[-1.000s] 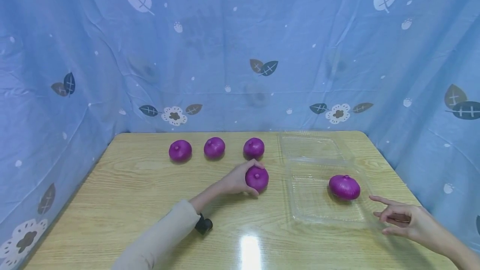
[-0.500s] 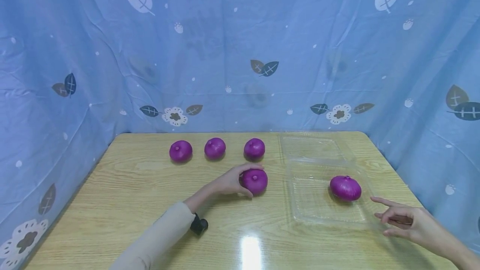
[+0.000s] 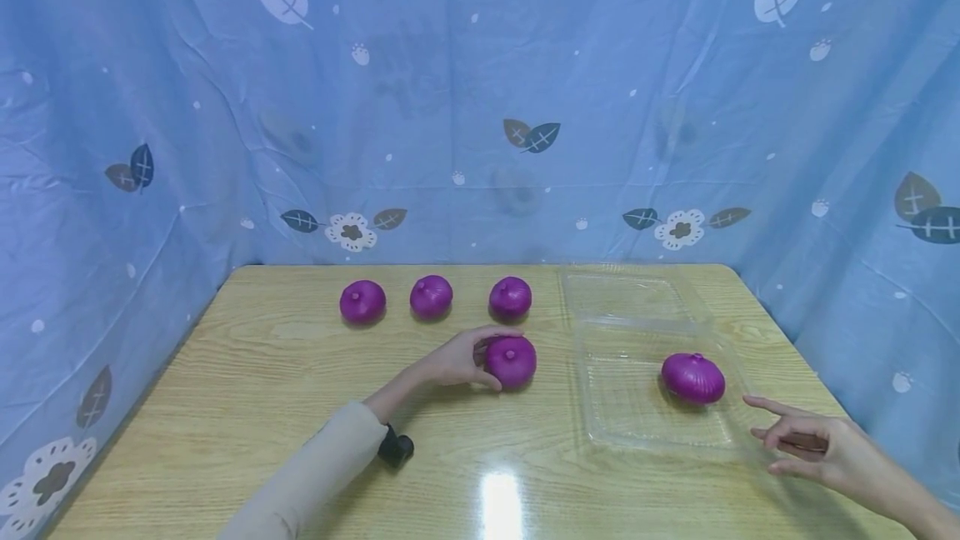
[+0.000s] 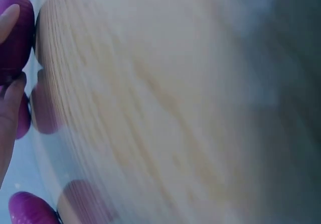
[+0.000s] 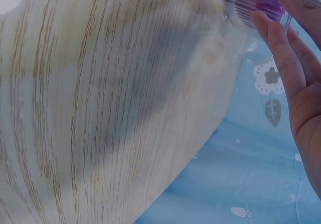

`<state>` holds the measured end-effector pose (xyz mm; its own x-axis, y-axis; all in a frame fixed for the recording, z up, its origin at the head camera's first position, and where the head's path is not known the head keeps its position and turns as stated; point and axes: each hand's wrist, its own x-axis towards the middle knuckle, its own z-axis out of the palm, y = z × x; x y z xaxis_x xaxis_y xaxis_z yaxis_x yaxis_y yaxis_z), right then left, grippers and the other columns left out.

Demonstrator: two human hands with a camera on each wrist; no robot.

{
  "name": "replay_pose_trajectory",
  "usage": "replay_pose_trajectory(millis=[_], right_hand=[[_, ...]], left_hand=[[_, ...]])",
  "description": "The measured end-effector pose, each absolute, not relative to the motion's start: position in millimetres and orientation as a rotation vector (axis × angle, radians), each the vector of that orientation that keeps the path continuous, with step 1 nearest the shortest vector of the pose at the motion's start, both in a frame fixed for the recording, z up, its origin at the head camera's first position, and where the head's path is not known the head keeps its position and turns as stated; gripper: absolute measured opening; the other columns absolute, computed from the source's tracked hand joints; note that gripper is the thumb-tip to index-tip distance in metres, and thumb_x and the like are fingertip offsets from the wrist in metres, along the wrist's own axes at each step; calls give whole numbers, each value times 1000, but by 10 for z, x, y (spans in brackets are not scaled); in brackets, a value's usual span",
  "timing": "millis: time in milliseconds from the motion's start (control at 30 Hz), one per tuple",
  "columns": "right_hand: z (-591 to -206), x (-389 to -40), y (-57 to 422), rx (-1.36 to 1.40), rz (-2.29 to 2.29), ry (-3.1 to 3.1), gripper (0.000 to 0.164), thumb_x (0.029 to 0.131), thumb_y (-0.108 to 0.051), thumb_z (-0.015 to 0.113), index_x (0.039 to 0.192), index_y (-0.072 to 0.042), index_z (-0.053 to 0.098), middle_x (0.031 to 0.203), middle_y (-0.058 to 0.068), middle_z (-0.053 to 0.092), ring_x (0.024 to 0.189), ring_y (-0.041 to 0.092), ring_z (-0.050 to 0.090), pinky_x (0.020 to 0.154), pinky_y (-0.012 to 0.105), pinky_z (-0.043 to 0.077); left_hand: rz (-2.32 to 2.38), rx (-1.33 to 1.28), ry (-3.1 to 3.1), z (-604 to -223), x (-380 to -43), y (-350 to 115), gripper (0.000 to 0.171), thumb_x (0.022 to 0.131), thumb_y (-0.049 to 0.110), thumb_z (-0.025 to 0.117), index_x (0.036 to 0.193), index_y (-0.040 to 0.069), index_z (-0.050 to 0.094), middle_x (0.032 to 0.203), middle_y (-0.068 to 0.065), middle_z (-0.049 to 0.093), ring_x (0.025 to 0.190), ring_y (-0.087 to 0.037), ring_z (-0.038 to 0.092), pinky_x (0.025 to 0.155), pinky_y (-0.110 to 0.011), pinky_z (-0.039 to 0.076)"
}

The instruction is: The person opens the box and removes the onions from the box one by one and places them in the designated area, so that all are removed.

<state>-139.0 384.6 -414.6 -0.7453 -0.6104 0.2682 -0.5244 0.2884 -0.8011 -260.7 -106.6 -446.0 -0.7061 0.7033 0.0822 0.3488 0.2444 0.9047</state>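
Observation:
My left hand point(image 3: 459, 358) is curled around the left side of a purple onion point(image 3: 513, 362) on the table, its thumb at the front and fingers at the back. In the left wrist view, a finger overlaps this onion point(image 4: 15, 40) and the thumb meets its lower end. At the right, my right hand point(image 3: 813, 446) holds nothing; its fingers are loosely bent, with the index fingertip right at the side of a clear plastic container point(image 3: 626, 440). A second purple onion point(image 3: 693, 378) lies inside the container's near half, toward the right.
Three more purple onions stand in a back row: left onion point(image 3: 363, 302), middle onion point(image 3: 431, 297) and right onion point(image 3: 510, 298). The container's lid point(image 3: 626, 294) lies folded back behind it. A blue leaf-print curtain point(image 3: 450, 65) borders the wooden table point(image 3: 262, 390).
The onion at my left hand has shifted slightly left and toward me. My left hand has drawn back left, covering less of it. The right hand has barely moved.

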Motion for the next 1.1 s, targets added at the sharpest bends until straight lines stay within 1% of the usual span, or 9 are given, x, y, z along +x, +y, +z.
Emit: replay_pose_trajectory(millis=[133, 267, 500, 600, 733, 933, 1100], right_hand=[[-4156, -1388, 3852, -1086, -1502, 2405, 29, 71, 20, 69, 93, 2, 64, 142, -20, 45, 109, 3, 60, 79, 17, 53], [-4166, -1387, 3852, -1094, -1515, 2394, 30, 71, 21, 68, 93, 2, 64, 142, -19, 45, 109, 3, 60, 80, 17, 52], [-4163, -1392, 3845, -1085, -1540, 2360, 28, 72, 21, 67, 93, 3, 64, 142, -19, 45, 110, 4, 60, 82, 17, 52], [-4163, -1395, 3842, -1076, -1544, 2359, 27, 72, 21, 67, 93, 4, 64, 142, -19, 45, 110, 3, 60, 83, 16, 51], [-4167, -1398, 3843, -1081, -1547, 2355, 28, 72, 21, 67, 93, 3, 64, 142, -20, 45, 110, 3, 60, 83, 16, 51], [-4194, -1420, 3849, -1105, -1588, 2296, 32, 72, 26, 63, 94, 4, 63, 144, -17, 44, 111, 3, 59, 84, 15, 50], [-4186, -1410, 3849, -1104, -1549, 2355, 30, 71, 23, 67, 93, 3, 64, 142, -18, 45, 110, 3, 60, 81, 16, 52]], left_hand=[[1480, 961, 2204, -4469, -2598, -1025, 80, 71, -1, 82, 141, 10, 45, 143, -5, 46, 136, -22, 38, 108, -29, 35], [1514, 948, 2201, -4486, -2593, -995, 80, 70, -3, 81, 141, 8, 45, 143, -9, 45, 135, -26, 38, 107, -31, 37], [1511, 938, 2216, -4511, -2578, -998, 83, 68, -2, 82, 141, 10, 45, 144, -4, 46, 135, -19, 38, 107, -26, 35], [1505, 949, 2202, -4513, -2575, -1011, 86, 68, -2, 82, 143, 9, 42, 145, -6, 44, 136, -19, 38, 107, -26, 35], [1482, 951, 2194, -4506, -2575, -1033, 87, 69, -2, 82, 145, 9, 40, 148, -5, 41, 136, -18, 37, 108, -24, 33], [1479, 946, 2201, -4485, -2566, -1067, 84, 71, -2, 81, 144, 9, 42, 147, -5, 43, 136, -19, 38, 109, -25, 33], [1497, 942, 2205, -4475, -2583, -1104, 81, 71, -1, 81, 143, 9, 45, 145, -3, 46, 136, -17, 38, 111, -28, 31]])
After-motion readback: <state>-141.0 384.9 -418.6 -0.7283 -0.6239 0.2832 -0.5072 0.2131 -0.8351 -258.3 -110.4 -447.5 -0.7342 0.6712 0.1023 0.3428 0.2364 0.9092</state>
